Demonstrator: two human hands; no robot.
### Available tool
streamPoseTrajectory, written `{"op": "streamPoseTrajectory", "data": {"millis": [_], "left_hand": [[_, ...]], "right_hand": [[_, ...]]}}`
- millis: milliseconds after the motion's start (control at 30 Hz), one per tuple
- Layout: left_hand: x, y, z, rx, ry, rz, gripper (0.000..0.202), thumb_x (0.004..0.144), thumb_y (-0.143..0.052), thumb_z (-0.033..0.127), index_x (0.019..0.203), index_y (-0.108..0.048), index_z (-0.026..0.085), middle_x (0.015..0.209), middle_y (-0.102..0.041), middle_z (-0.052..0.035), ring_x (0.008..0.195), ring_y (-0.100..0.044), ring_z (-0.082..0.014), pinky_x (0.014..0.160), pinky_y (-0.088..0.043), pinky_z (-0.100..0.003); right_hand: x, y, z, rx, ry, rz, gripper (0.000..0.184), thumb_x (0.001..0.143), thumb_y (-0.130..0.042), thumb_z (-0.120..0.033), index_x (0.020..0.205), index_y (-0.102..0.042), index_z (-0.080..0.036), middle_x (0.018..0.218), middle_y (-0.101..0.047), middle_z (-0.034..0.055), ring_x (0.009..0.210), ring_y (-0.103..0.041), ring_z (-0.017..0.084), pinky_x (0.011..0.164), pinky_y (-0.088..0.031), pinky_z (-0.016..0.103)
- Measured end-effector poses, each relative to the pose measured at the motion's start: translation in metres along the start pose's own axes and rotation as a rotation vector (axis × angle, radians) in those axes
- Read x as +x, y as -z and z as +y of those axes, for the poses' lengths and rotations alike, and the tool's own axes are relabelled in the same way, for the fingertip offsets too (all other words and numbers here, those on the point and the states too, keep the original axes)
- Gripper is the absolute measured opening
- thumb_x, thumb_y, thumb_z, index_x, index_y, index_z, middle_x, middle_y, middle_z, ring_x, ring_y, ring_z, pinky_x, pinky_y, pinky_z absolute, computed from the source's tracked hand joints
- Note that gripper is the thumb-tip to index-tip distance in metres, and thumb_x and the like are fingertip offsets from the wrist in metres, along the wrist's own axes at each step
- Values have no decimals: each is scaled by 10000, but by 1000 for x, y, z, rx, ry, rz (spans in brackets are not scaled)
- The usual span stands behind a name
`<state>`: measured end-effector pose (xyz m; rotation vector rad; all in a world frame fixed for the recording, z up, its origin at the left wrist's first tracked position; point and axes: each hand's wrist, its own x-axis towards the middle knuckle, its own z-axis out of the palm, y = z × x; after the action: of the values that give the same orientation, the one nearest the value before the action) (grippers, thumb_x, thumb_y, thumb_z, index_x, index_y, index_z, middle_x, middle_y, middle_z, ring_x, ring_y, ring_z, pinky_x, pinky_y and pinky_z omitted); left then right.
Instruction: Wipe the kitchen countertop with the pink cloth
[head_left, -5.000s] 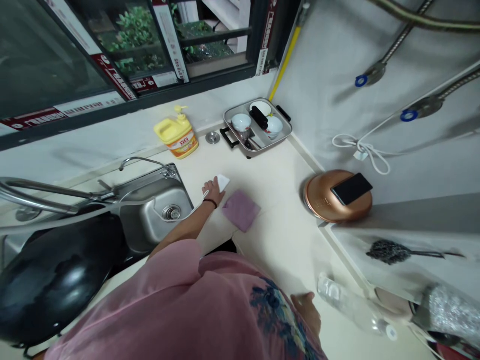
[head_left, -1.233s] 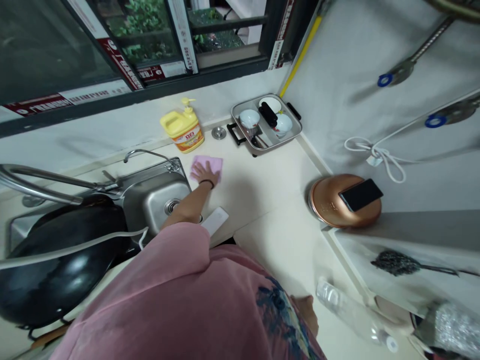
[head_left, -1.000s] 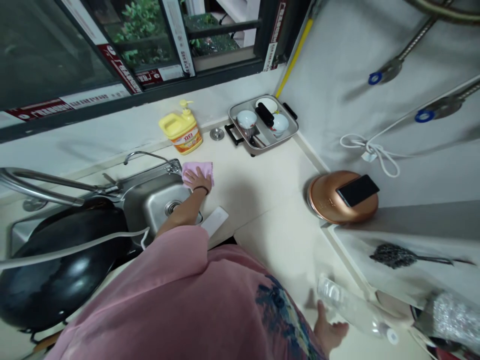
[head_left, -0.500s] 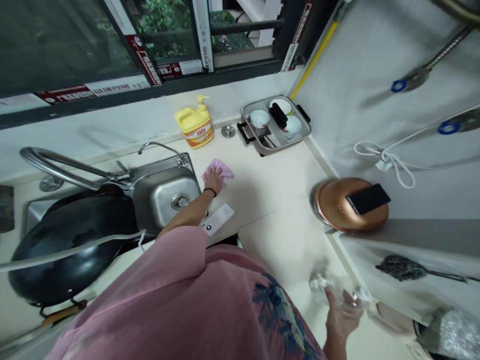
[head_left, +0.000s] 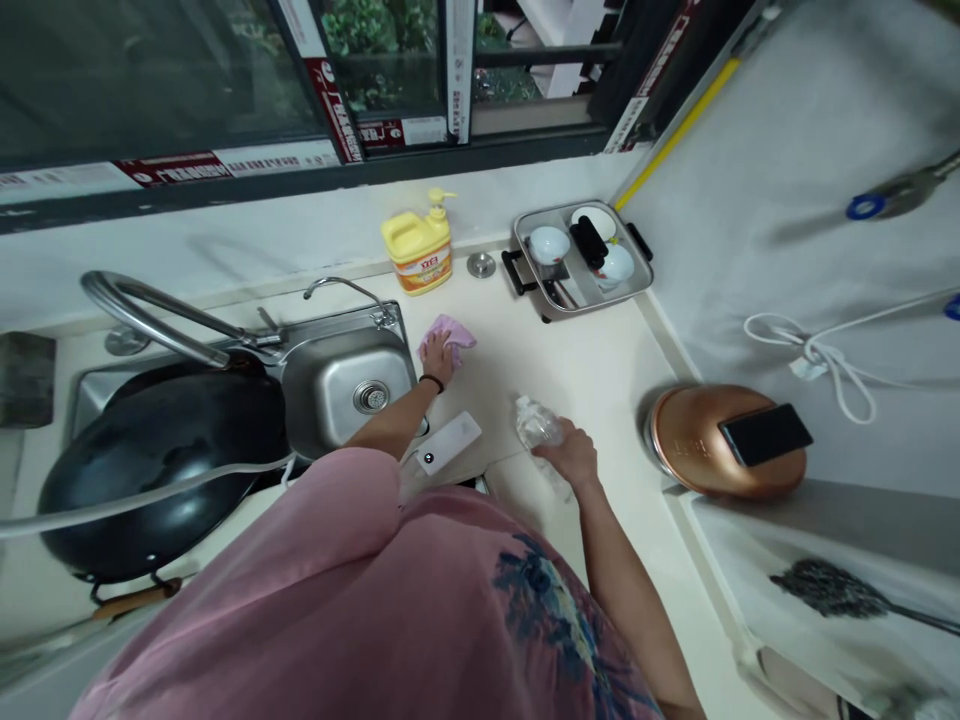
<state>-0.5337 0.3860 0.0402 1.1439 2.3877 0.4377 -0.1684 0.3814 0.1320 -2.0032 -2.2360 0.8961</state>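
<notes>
My left hand (head_left: 436, 358) lies with its fingers stretched over a crumpled pink cloth (head_left: 459, 335) on the counter, just right of the sink (head_left: 341, 395). The fingers press the cloth down rather than wrap it. In my right hand (head_left: 572, 455) is a clear plastic bottle (head_left: 538, 424), tilted, its white-capped end pointing away from me to the upper left. The fingers curl round the bottle's middle, and its lower end shows faintly below the hand. A white power bank-like slab (head_left: 450, 443) lies near the counter's front edge, between the two arms.
A big black wok (head_left: 165, 450) rests over the sink's left side, below the faucet (head_left: 150, 315). Behind stand a yellow detergent jug (head_left: 420, 255) and a tray (head_left: 592, 302) with bowls. At right, a phone (head_left: 765, 433) lies on a copper-coloured lid (head_left: 697, 440).
My right hand has carried the bottle from the lower right corner to the middle of the counter. My left hand stays on the cloth. The view has shifted slightly.
</notes>
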Motion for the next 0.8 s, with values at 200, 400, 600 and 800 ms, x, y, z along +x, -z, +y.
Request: {"op": "streamPoseTrajectory", "data": {"millis": [200, 400, 600, 800], "left_hand": [[-2, 4, 4, -21, -2, -13, 645, 1119, -104, 338, 1716, -325, 232, 1799, -244, -56, 1685, -105, -221, 1353, -118, -529], [-1, 0, 10, 87, -43, -141, 706, 1093, -260, 551, 1742, -263, 274, 1828, -97, -64, 1681, 67, -372, 1320, -9, -683], [-52, -51, 71, 209, -294, -242, 883, 1006, -479, 573, 1755, -205, 193, 1822, 28, -136, 1637, 180, -478, 1267, 108, -752], [-137, -126, 151, 146, -798, -473, 943, 867, -678, 535, 1712, -351, 271, 1825, -34, -113, 1667, -7, -450, 1303, -28, -717]], "right_hand": [[16, -8, -24, 128, 20, 11, 894, 563, -918, -510, 1356, -655, -191, 1144, -730, 106, 1128, -656, 331, 990, -507, 486], [-21, -4, 8, 481, 31, 124, 957, 600, -877, -539, 1444, -563, -217, 1367, -674, 91, 1222, -624, 281, 1118, -489, 472], [-89, -3, 67, 653, -139, 380, 1002, 593, -903, -540, 1453, -520, -196, 1414, -638, 127, 1292, -609, 312, 1171, -475, 488], [-155, -29, 129, 790, -306, 624, 1022, 643, -882, -581, 1498, -431, -250, 1546, -562, 171, 1470, -535, 362, 1245, -431, 572]]}}
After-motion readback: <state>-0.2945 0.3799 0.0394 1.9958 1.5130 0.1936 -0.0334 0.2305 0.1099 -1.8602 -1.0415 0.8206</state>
